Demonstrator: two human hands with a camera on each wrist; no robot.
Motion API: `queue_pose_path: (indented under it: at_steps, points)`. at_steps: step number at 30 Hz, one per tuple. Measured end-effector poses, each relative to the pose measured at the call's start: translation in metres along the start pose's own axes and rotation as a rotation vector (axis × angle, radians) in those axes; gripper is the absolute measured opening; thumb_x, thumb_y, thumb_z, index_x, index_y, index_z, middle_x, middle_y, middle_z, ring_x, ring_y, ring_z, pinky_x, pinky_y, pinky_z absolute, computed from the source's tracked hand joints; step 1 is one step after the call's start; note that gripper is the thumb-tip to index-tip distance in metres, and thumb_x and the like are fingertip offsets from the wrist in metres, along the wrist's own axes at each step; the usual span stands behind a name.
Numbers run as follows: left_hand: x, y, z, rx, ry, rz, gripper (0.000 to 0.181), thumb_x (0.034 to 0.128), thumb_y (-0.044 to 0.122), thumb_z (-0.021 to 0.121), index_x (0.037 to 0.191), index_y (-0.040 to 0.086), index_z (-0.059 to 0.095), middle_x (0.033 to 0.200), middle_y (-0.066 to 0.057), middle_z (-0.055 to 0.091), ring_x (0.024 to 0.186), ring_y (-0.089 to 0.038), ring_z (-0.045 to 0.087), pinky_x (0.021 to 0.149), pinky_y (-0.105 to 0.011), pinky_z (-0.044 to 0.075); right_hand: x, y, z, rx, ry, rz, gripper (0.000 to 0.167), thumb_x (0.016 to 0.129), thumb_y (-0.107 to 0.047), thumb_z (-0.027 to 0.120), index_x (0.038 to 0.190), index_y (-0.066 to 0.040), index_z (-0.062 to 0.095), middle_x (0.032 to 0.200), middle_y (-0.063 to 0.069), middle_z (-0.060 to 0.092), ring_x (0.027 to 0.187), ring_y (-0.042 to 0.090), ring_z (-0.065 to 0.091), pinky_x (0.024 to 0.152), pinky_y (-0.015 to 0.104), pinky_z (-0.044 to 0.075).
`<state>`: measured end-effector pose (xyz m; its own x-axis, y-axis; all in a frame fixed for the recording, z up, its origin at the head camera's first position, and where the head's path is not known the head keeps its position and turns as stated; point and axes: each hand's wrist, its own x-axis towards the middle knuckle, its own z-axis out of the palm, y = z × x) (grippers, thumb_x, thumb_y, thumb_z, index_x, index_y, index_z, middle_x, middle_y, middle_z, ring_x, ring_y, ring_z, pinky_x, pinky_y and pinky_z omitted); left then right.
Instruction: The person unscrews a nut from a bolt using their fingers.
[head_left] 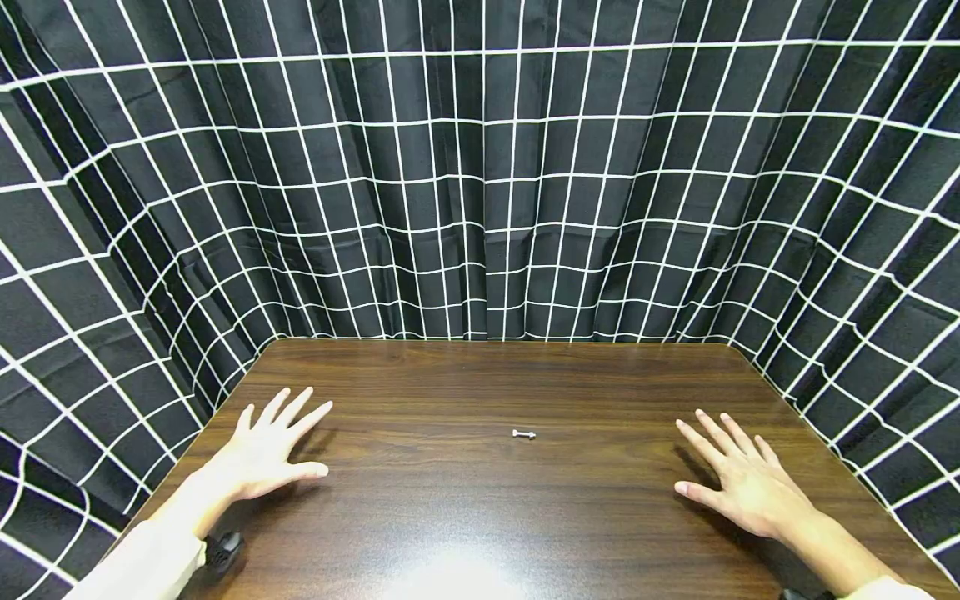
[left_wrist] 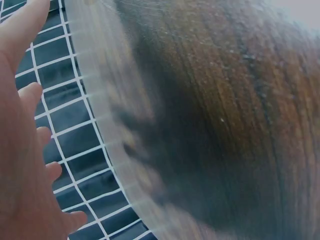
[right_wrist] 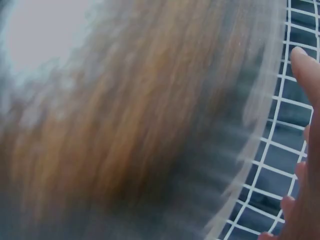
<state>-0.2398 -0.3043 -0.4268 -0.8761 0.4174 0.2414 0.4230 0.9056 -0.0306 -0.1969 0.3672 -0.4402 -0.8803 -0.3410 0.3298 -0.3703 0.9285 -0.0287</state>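
Note:
A small silver bolt (head_left: 524,434), seemingly with a nut on its shank, lies on its side near the middle of the brown table. My left hand (head_left: 264,460) hovers over the table's left part, palm down, fingers spread and straight, holding nothing. Over the right part is my right hand (head_left: 752,490), also spread and without anything in it. Both hands are well apart from the bolt. Each wrist view shows only part of the hand and its shadow on the wood; the bolt cannot be made out there.
The wood-grain table (head_left: 420,383) has its far edge against a black curtain (head_left: 465,192) with a white grid, which also hangs along both sides. A bright glare lies on the near tabletop. A dark strap device (head_left: 223,550) sits at the left wrist.

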Motion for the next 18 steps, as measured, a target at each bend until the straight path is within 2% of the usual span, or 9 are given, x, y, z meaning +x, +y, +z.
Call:
queue_pose_path:
  at_steps: [4,9,18]
  points:
    - [0.001,-0.001,0.002,-0.008,0.019,-0.001,0.087,0.0770,0.070,0.063,0.149,0.028,0.036,0.153,-0.014,0.030,0.136,-0.046,0.026,0.094,-0.075,0.019,0.003,-0.001,0.002,0.025,0.008,-0.045,0.082,0.086,-0.052,0.067,0.153,-0.026,0.028,0.157,0.013,0.025,0.144,0.039,0.013,0.099,0.072,0.017]
    - [0.002,-0.001,0.001,-0.010,-0.006,0.014,0.087,0.0778,0.072,0.060,0.148,0.026,0.037,0.152,-0.016,0.033,0.135,-0.046,0.029,0.096,-0.072,0.024,0.011,-0.003,0.004,0.035,0.044,-0.114,0.080,0.084,-0.048,0.071,0.151,-0.024,0.035,0.155,0.012,0.029,0.143,0.038,0.019,0.103,0.066,0.019]
    - [0.006,0.004,-0.003,-0.048,-0.031,0.031,0.087,0.0775,0.071,0.061,0.148,0.025,0.040,0.152,-0.017,0.034,0.134,-0.047,0.032,0.097,-0.068,0.029,0.025,-0.013,0.002,0.057,0.060,-0.166,0.072,0.084,-0.044,0.072,0.146,-0.021,0.044,0.149,0.013,0.039,0.133,0.041,0.035,0.093,0.063,0.033]
